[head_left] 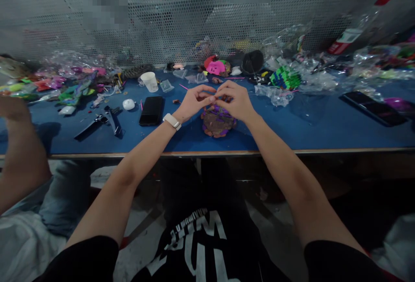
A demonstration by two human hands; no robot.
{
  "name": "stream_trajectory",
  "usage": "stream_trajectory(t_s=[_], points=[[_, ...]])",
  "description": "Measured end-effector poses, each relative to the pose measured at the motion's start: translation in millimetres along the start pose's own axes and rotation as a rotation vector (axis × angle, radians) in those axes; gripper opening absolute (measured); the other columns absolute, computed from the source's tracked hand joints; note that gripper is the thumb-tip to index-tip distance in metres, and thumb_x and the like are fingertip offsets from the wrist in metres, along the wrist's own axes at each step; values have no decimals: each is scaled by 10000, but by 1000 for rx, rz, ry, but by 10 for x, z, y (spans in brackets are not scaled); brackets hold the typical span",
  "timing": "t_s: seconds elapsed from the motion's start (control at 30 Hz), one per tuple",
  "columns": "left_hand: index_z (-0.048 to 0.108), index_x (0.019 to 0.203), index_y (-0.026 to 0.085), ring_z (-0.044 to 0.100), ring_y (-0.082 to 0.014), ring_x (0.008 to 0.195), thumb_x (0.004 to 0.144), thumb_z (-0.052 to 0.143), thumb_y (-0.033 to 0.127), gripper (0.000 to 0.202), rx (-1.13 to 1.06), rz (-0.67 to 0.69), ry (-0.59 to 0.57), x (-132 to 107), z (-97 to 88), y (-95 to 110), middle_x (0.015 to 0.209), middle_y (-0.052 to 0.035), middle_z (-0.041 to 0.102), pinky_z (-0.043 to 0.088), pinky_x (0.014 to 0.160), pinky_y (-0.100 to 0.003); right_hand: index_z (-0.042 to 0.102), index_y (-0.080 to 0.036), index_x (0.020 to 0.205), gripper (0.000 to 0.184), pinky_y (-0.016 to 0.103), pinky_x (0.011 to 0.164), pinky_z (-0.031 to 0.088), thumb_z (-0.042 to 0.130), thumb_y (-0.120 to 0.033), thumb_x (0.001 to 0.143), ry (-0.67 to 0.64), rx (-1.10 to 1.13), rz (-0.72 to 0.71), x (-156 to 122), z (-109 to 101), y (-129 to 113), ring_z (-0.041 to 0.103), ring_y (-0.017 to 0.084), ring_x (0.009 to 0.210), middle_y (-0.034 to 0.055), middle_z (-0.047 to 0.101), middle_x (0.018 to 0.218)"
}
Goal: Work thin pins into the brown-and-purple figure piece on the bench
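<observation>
A lumpy brown and purple clay piece (218, 124) rests on the blue table near its front edge. Over its far side, my left hand (196, 102) and my right hand (234, 100) meet with their fingertips together. The fingers of both hands are curled in a pinch, and whatever lies between them is too small or too hidden to make out. On my left wrist sits a pale band (172, 121). The far part of the clay piece is covered by my hands.
Left of my hands lie a black phone (151, 111), a white earbud case (129, 104), a paper cup (149, 82) and a dark folding stand (103, 122). Another person's arm (21, 152) reaches in at far left. Plastic wrappers (319, 84), a green clay piece (285, 77) and a second phone (374, 107) are at right.
</observation>
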State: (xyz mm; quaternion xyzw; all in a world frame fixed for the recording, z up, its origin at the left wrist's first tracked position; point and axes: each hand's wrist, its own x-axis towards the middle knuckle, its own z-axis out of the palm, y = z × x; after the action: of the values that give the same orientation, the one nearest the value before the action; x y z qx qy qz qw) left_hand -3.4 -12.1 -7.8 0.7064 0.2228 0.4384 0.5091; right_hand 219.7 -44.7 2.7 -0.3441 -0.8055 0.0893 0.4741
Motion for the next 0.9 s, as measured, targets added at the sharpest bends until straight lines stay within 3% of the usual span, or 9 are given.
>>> stream_trajectory(t_s=[0.33, 0.57, 0.67, 0.77, 0.83, 0.9], points=[[779, 1062, 172, 751, -138, 714, 688, 1031, 723, 712, 19, -4, 103, 10, -1, 52, 878, -70, 852, 527, 603, -236, 859, -308, 1053, 297, 425, 696, 598, 879, -573, 918, -17, 40, 42, -5, 4, 4, 643, 212, 738, 67, 787, 1158], [786, 1047, 166, 672, -113, 652, 700, 1054, 664, 663, -15, 19, 58, 14, -25, 23, 825, -48, 812, 526, 617, -252, 877, -317, 1060, 282, 411, 716, 596, 818, -581, 983, -10, 27, 4, -5, -3, 6, 641, 196, 727, 51, 799, 1105], [781, 1063, 182, 659, -123, 650, 786, 988, 706, 628, 47, 45, 34, 7, -26, 0, 846, -51, 802, 525, 646, -276, 869, -321, 1031, 304, 423, 724, 596, 813, -617, 984, -14, 18, 15, -5, -1, 8, 647, 209, 741, 48, 799, 1086], [770, 975, 201, 659, -166, 666, 1009, 751, 735, 536, 329, 145, 57, -5, -49, -14, 790, -47, 751, 510, 691, -317, 848, -304, 995, 317, 437, 735, 592, 825, -619, 974, 5, 7, 25, -7, 8, 21, 651, 215, 725, 47, 790, 1045], [758, 919, 210, 698, -221, 759, 1121, 603, 622, 484, 651, 229, 65, -21, -64, 4, 803, -71, 736, 514, 768, -355, 833, -293, 975, 301, 438, 739, 586, 829, -594, 973, 3, -7, 28, -6, 19, 43, 651, 214, 713, 45, 787, 1023], [772, 973, 205, 732, -288, 931, 1146, 537, 448, 380, 963, 300, 29, -44, -50, 49, 911, -119, 760, 528, 889, -409, 815, -281, 944, 281, 436, 735, 574, 826, -560, 976, -15, -29, 36, -4, 33, 74, 650, 216, 708, 44, 784, 995]])
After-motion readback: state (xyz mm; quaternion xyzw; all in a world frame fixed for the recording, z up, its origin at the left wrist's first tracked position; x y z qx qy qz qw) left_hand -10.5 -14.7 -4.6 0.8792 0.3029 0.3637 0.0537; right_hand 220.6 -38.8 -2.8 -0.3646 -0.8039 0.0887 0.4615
